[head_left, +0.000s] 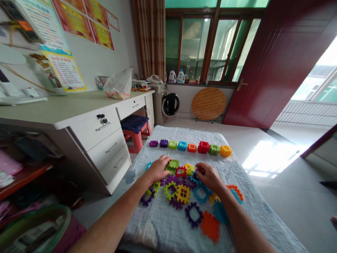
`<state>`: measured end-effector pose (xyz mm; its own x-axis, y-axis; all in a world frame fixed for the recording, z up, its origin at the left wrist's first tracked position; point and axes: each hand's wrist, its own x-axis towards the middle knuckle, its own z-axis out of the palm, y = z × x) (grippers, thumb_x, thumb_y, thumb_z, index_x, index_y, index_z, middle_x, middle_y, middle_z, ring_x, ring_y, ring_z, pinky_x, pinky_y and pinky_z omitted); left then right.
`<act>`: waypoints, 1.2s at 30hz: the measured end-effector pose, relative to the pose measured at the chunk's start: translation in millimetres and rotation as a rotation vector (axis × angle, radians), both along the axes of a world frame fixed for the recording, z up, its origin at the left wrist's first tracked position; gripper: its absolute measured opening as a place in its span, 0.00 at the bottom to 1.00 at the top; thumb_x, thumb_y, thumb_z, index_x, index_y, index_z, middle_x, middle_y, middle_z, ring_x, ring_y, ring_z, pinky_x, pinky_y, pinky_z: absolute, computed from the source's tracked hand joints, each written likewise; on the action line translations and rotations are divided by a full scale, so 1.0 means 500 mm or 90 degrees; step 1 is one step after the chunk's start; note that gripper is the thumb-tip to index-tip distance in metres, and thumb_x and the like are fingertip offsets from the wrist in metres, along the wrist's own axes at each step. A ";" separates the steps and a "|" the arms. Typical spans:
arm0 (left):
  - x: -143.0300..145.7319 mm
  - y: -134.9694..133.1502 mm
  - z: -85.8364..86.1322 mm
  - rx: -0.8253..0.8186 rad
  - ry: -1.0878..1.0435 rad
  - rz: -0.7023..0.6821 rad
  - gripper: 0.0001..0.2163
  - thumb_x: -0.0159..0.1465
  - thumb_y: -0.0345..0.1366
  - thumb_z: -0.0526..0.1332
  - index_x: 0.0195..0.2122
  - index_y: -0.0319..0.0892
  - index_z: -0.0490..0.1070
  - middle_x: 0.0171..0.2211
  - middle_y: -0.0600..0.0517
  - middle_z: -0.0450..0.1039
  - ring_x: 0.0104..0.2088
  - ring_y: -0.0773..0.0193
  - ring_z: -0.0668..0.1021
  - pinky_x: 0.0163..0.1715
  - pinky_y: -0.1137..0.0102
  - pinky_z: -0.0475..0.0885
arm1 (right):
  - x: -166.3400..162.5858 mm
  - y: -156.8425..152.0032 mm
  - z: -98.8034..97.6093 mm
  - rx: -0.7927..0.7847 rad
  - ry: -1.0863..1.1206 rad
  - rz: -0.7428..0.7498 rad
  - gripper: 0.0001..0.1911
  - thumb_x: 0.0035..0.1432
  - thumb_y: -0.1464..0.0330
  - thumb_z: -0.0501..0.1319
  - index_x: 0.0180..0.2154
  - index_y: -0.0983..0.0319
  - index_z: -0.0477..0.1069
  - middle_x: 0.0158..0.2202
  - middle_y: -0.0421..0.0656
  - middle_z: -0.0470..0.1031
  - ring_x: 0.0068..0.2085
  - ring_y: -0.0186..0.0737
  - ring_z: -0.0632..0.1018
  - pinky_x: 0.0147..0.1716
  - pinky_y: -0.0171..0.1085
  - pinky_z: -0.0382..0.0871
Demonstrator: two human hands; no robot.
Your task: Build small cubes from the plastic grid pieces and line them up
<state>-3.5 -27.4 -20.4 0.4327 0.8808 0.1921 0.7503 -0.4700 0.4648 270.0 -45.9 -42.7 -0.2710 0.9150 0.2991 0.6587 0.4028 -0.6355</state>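
Observation:
On a table covered with a pale blue cloth (168,225) lies a heap of flat, toothed plastic tiles (184,191) in yellow, green, purple, blue and orange. My left hand (157,169) is curled over a green tile (172,165) at the heap's far left. My right hand (209,176) rests with bent fingers on the blue and purple tiles at the heap's far right. A small red tile (181,171) lies between the hands. Beyond them stands a row of several assembled cubes (189,147), from purple on the left to orange on the right.
A white desk with drawers (105,137) runs along the left, a red stool (135,135) tucked under it and a plastic bag (119,84) on top. A round wooden tabletop (208,104) leans under the window. A dark red door (279,59) stands at the right.

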 end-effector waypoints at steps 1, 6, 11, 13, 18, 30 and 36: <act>-0.001 -0.001 -0.002 0.016 -0.029 -0.001 0.22 0.51 0.27 0.61 0.49 0.41 0.66 0.47 0.47 0.67 0.46 0.60 0.73 0.49 0.69 0.67 | 0.000 0.000 0.000 -0.001 -0.002 0.001 0.13 0.51 0.71 0.57 0.40 0.63 0.70 0.33 0.42 0.76 0.34 0.38 0.76 0.36 0.36 0.69; -0.038 -0.026 0.005 0.033 -0.009 0.074 0.10 0.53 0.26 0.57 0.36 0.42 0.69 0.38 0.49 0.69 0.42 0.60 0.73 0.46 0.69 0.67 | -0.001 -0.002 0.005 0.000 -0.007 0.003 0.13 0.51 0.71 0.57 0.40 0.63 0.70 0.33 0.43 0.76 0.34 0.38 0.76 0.37 0.36 0.69; -0.072 -0.054 0.020 -0.066 0.107 0.103 0.05 0.54 0.35 0.59 0.32 0.42 0.70 0.33 0.51 0.69 0.35 0.60 0.74 0.38 0.69 0.67 | -0.005 -0.005 0.007 0.002 -0.015 0.009 0.12 0.51 0.70 0.57 0.40 0.62 0.70 0.34 0.43 0.76 0.35 0.39 0.76 0.38 0.37 0.69; -0.069 -0.061 0.025 -0.097 0.127 0.099 0.09 0.53 0.39 0.61 0.34 0.43 0.70 0.34 0.50 0.69 0.35 0.59 0.74 0.37 0.69 0.67 | -0.006 -0.005 0.004 0.002 -0.011 0.011 0.12 0.51 0.70 0.57 0.40 0.62 0.70 0.34 0.43 0.76 0.34 0.39 0.76 0.38 0.37 0.69; -0.049 -0.066 0.022 -0.128 0.174 0.088 0.15 0.49 0.41 0.64 0.38 0.43 0.71 0.38 0.49 0.69 0.40 0.55 0.74 0.40 0.67 0.67 | -0.006 -0.003 -0.006 -0.009 0.007 0.012 0.12 0.51 0.70 0.56 0.40 0.62 0.70 0.33 0.43 0.76 0.34 0.38 0.76 0.37 0.36 0.70; -0.040 -0.055 0.037 -0.093 0.072 0.025 0.05 0.51 0.32 0.59 0.31 0.43 0.70 0.30 0.53 0.68 0.32 0.63 0.73 0.33 0.72 0.64 | -0.009 -0.006 0.003 0.010 -0.028 0.004 0.11 0.52 0.71 0.57 0.40 0.62 0.70 0.33 0.42 0.75 0.33 0.38 0.75 0.37 0.37 0.68; -0.013 -0.062 0.038 -0.136 -0.020 0.005 0.05 0.53 0.30 0.57 0.31 0.43 0.70 0.28 0.55 0.72 0.30 0.65 0.73 0.31 0.74 0.64 | -0.028 -0.025 0.029 0.050 -0.034 0.074 0.11 0.51 0.72 0.60 0.39 0.60 0.71 0.38 0.43 0.75 0.41 0.42 0.72 0.44 0.41 0.64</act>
